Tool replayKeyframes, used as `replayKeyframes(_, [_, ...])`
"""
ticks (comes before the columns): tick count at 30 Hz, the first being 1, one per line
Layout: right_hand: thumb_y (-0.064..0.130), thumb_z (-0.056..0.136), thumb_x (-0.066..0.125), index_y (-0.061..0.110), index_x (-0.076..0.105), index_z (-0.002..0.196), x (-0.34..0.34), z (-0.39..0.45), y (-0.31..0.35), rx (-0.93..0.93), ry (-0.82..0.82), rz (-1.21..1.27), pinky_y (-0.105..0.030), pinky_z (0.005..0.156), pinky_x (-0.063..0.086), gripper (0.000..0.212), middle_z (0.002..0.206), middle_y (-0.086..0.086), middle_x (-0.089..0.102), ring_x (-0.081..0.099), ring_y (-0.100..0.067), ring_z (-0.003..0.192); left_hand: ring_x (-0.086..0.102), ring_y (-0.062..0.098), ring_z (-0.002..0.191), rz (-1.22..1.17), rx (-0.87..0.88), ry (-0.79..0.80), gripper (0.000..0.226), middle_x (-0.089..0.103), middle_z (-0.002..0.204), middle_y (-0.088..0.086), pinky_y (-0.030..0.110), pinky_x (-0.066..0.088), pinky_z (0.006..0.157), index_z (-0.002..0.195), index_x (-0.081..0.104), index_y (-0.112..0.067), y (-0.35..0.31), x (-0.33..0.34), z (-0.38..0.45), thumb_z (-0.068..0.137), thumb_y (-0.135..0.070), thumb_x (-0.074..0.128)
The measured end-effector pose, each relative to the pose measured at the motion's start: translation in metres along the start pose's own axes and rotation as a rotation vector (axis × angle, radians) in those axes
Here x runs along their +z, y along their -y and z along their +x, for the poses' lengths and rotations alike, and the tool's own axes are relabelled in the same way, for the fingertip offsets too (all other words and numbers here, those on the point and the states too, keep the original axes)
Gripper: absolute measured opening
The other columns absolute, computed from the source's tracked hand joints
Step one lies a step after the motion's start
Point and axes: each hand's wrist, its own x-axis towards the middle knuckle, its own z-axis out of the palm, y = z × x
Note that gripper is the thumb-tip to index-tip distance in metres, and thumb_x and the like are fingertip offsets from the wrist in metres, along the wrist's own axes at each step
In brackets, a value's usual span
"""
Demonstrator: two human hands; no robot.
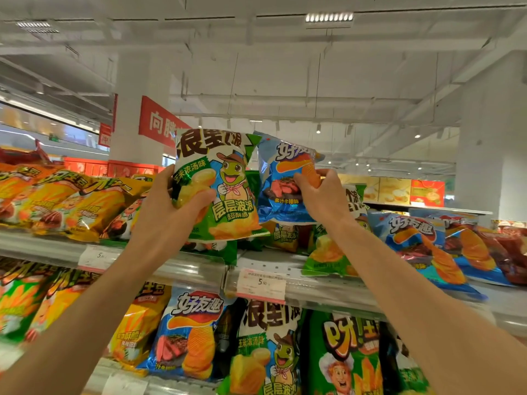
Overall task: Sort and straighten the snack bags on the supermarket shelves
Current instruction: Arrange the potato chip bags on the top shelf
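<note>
the top shelf (199, 269) carries slumped snack bags along its front edge. above its middle, the left hand (168, 206) grips a green bag (228, 195) upright, fingers curled round its left edge; just beside it, the right hand (322, 195) pinches a smaller blue bag (276, 189).

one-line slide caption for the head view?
Left hand holds a green chip bag, right hand a blue chip bag, both raised above the top shelf.

We count: hands raised – two, left hand (171, 203), right hand (322, 195) | bags held – two, green bag (225, 192), blue bag (282, 181) | shelves (313, 289) visible – two | price tags legible – two, white tag (261, 283).
</note>
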Motion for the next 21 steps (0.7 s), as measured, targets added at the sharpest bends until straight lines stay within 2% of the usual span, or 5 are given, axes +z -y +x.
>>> replayKeyframes(2, [0.048, 0.098, 0.063, 0.012, 0.049, 0.135, -0.015, -0.001, 0.003, -0.041, -0.019, -0.107, -0.028, 0.075, 0.048, 0.054, 0.093, 0.009, 0.059, 0.061, -0.016, 0.091, 0.058, -0.015, 0.089, -0.002, 0.003, 0.003, 0.064, 0.054, 0.106, -0.032, 0.021, 0.051, 0.077, 0.146, 0.041, -0.033, 0.0, 0.005, -0.001, 0.091, -0.038, 0.073])
replayKeyframes(7, [0.052, 0.098, 0.06, 0.012, 0.052, 0.134, -0.064, -0.004, -0.008, -0.088, -0.098, -0.237, -0.042, 0.087, 0.055, 0.054, 0.099, 0.002, 0.061, 0.065, -0.022, 0.094, 0.062, -0.001, 0.106, 0.008, -0.001, 0.05, 0.061, 0.06, 0.114, -0.025, 0.04, 0.056, 0.097, 0.142, 0.042, -0.035, 0.002, 0.026, -0.004, 0.091, -0.042, 0.073])
replayKeyframes(12, [0.053, 0.099, 0.057, 0.017, 0.046, 0.141, -0.113, -0.01, -0.033, -0.075, -0.174, -0.297, -0.04, 0.088, 0.052, 0.056, 0.104, 0.004, 0.057, 0.059, -0.02, 0.096, 0.064, 0.008, 0.108, 0.09, 0.032, 0.145, 0.076, 0.06, 0.121, -0.021, 0.045, 0.054, 0.101, 0.152, 0.032, -0.036, 0.004, 0.058, -0.002, 0.089, -0.047, 0.073])
replayKeyframes(16, [0.05, 0.1, 0.057, 0.015, 0.047, 0.141, -0.139, -0.017, -0.053, -0.021, -0.193, -0.323, -0.036, 0.084, 0.046, 0.054, 0.102, 0.003, 0.056, 0.056, -0.02, 0.094, 0.056, 0.013, 0.116, 0.193, 0.117, 0.25, 0.088, 0.053, 0.138, -0.012, 0.033, 0.045, 0.101, 0.162, 0.013, -0.032, 0.003, 0.093, -0.003, 0.094, -0.041, 0.069])
replayKeyframes(21, [0.049, 0.101, 0.057, 0.012, 0.049, 0.138, -0.154, -0.029, -0.076, 0.019, -0.182, -0.337, -0.036, 0.078, 0.044, 0.053, 0.088, 0.009, 0.056, 0.058, -0.021, 0.087, 0.044, 0.028, 0.135, 0.301, 0.076, 0.359, 0.078, 0.038, 0.154, 0.011, 0.048, 0.035, 0.114, 0.16, 0.009, -0.043, 0.017, 0.125, 0.001, 0.1, -0.043, 0.059])
